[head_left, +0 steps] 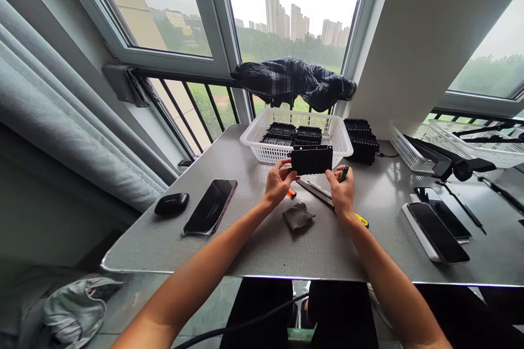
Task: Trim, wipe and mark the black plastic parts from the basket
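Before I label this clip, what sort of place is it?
Probably a small workbench by a window: a metal-topped table, a white basket holding black parts, and high-rise buildings outside.

Black trousers (257,316) cover both legs, and the forearms (213,253) are bare.

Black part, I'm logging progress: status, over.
Left hand holding black part, left end. Right hand at its lower right corner, gripping green tool. White basket close behind; gray wad nearer, below.
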Action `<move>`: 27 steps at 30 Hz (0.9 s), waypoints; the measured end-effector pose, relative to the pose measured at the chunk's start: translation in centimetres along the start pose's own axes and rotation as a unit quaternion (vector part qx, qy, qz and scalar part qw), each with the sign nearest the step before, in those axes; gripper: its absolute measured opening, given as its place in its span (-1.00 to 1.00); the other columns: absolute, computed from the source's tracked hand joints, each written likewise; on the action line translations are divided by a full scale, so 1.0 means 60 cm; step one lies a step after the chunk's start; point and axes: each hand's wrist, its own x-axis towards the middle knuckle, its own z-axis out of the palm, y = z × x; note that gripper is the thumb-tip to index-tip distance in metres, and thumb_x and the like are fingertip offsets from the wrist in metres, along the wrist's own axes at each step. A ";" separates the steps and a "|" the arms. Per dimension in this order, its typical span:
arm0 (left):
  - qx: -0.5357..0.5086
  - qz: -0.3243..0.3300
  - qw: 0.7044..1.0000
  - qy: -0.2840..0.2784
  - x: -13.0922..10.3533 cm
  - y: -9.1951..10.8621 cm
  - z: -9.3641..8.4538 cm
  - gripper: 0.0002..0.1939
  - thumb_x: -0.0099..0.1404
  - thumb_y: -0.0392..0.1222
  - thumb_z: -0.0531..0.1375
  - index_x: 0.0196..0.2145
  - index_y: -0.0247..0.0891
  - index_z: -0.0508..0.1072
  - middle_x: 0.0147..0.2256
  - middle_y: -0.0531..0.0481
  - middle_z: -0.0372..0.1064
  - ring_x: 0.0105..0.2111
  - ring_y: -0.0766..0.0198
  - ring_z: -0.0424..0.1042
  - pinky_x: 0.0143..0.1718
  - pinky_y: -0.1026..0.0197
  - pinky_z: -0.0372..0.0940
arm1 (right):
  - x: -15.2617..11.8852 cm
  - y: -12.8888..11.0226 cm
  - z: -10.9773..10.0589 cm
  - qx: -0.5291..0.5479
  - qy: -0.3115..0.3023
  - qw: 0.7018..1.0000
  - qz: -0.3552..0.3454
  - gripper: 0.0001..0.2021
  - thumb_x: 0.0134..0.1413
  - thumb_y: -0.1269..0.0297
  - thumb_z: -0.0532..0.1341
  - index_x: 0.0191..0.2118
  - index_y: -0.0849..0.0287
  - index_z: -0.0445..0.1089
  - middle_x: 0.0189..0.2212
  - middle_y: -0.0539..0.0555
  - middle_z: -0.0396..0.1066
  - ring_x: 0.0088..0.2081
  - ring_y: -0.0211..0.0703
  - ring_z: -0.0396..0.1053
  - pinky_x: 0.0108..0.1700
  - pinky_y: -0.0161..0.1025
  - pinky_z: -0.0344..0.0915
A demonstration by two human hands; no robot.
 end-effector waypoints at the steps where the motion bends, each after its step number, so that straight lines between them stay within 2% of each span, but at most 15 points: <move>1: -0.001 -0.008 1.000 -0.005 0.000 0.002 -0.001 -0.59 0.09 -0.12 0.30 -0.13 -0.28 0.32 -0.39 -0.02 0.53 -0.37 0.19 0.55 -0.26 0.08 0.48 | 0.003 0.004 -0.001 -0.032 0.028 0.999 -0.033 -0.59 -0.13 0.02 0.32 -0.22 0.12 0.22 -0.52 -0.16 0.07 -0.52 -0.34 0.05 -0.47 -0.37 0.10; 3: 0.005 -0.023 0.999 -0.025 -0.001 0.005 -0.004 -0.59 0.08 -0.08 0.31 -0.17 -0.28 0.32 -0.43 -0.01 0.52 -0.42 0.19 0.54 -0.37 0.13 0.48 | 0.007 0.009 -0.004 -0.068 0.038 0.995 -0.056 -0.58 -0.11 -0.01 0.32 -0.20 0.15 0.29 -0.53 -0.15 0.09 -0.51 -0.32 0.06 -0.42 -0.33 0.11; 5: 0.018 -0.033 0.998 -0.049 -0.002 0.007 -0.006 -0.60 0.06 -0.04 0.33 -0.23 -0.28 0.32 -0.46 0.00 0.51 -0.48 0.22 0.51 -0.46 0.18 0.45 | 0.009 0.013 -0.005 -0.092 0.023 0.994 -0.059 -0.60 -0.10 -0.08 0.31 -0.33 0.17 0.32 -0.56 -0.14 0.10 -0.52 -0.31 0.06 -0.42 -0.31 0.10; 7: 0.030 -0.035 0.997 -0.063 -0.003 0.008 -0.006 -0.61 0.06 -0.01 0.33 -0.26 -0.27 0.32 -0.46 0.01 0.50 -0.53 0.26 0.48 -0.49 0.22 0.43 | 0.009 0.016 -0.006 -0.106 0.024 0.992 -0.065 -0.57 -0.10 -0.13 0.30 -0.47 0.16 0.26 -0.59 -0.13 0.12 -0.52 -0.30 0.06 -0.41 -0.30 0.09; 9: 0.043 -0.030 0.997 -0.062 -0.004 0.008 -0.006 -0.61 0.06 0.01 0.33 -0.29 -0.27 0.34 -0.47 0.02 0.50 -0.54 0.28 0.46 -0.49 0.23 0.41 | 0.009 0.018 -0.007 -0.120 0.025 0.990 -0.069 -0.54 -0.04 -0.18 0.25 -0.51 0.14 0.20 -0.60 -0.12 0.12 -0.52 -0.29 0.07 -0.40 -0.29 0.10; 11: 0.062 -0.011 0.997 -0.044 -0.004 0.006 -0.005 -0.63 0.07 0.03 0.32 -0.30 -0.26 0.35 -0.47 0.02 0.51 -0.53 0.26 0.48 -0.46 0.23 0.40 | 0.010 0.021 -0.009 -0.145 0.014 0.986 -0.077 -0.56 0.08 -0.19 0.15 -0.43 0.15 0.24 -0.56 -0.08 0.20 -0.50 -0.24 0.15 -0.38 -0.28 0.13; 13: 0.101 0.025 0.995 -0.004 -0.005 0.006 -0.006 -0.66 0.09 0.02 0.31 -0.30 -0.24 0.35 -0.45 0.01 0.52 -0.48 0.23 0.50 -0.43 0.22 0.39 | 0.013 0.025 -0.014 -0.186 0.000 0.977 -0.103 -0.56 0.20 -0.15 0.03 -0.25 0.18 0.30 -0.41 0.03 0.34 -0.38 -0.14 0.28 -0.29 -0.24 0.20; 16: 0.187 0.087 0.976 0.070 -0.005 0.006 -0.009 -0.72 0.13 -0.02 0.29 -0.31 -0.22 0.35 -0.41 0.00 0.54 -0.41 0.20 0.54 -0.35 0.22 0.38 | 0.018 0.034 -0.020 -0.282 -0.051 0.948 -0.142 -0.58 0.33 0.02 -0.10 -0.05 0.22 0.32 -0.18 0.19 0.37 -0.16 -0.05 0.34 -0.13 -0.19 0.24; 19: 0.242 0.118 0.955 0.124 -0.005 0.006 -0.013 -0.74 0.15 -0.03 0.27 -0.34 -0.20 0.31 -0.41 0.01 0.55 -0.40 0.18 0.55 -0.32 0.21 0.35 | 0.020 0.041 -0.023 -0.425 -0.117 0.891 -0.111 -0.64 0.36 0.21 -0.10 0.01 0.21 0.35 -0.17 0.20 0.37 -0.17 -0.08 0.36 -0.15 -0.25 0.23; 22: 0.253 0.129 0.948 0.145 -0.003 0.003 -0.014 -0.73 0.16 -0.01 0.26 -0.33 -0.20 0.30 -0.40 0.00 0.55 -0.38 0.16 0.55 -0.32 0.20 0.34 | 0.019 0.048 -0.023 -0.525 -0.150 0.834 -0.078 -0.68 0.35 0.29 -0.06 -0.01 0.21 0.40 -0.16 0.19 0.37 -0.23 -0.13 0.38 -0.20 -0.29 0.21; 27: 0.247 0.123 0.950 0.149 -0.003 -0.003 -0.014 -0.72 0.15 -0.01 0.27 -0.28 -0.19 0.31 -0.36 -0.03 0.56 -0.33 0.14 0.56 -0.26 0.17 0.35 | 0.021 0.061 -0.029 -0.566 -0.148 0.808 -0.064 -0.73 0.30 0.30 0.04 -0.17 0.25 0.49 -0.20 0.24 0.41 -0.23 -0.08 0.37 -0.21 -0.24 0.19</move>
